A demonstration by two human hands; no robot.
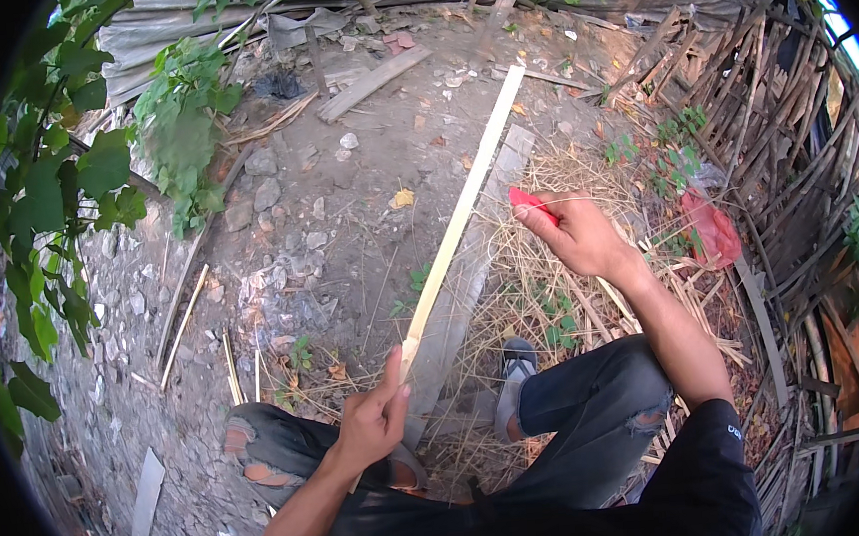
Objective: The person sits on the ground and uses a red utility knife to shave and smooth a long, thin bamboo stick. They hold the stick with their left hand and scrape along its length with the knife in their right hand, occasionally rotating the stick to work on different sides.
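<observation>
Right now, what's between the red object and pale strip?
The head view shows a grey board and dry straw between the red object and strip.

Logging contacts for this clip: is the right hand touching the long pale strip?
Apart. The head view shows a gap between the right hand and the long pale strip, with a grey board visible in it.

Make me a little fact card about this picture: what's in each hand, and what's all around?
Left hand: holds the near end of a long pale strip
Right hand: grips a red thing; its kind is unclear
Near the strip: a grey board and straw-like strands
Far right: a heap of sticks, with a red bag nearby
Far left: green leaves
</observation>
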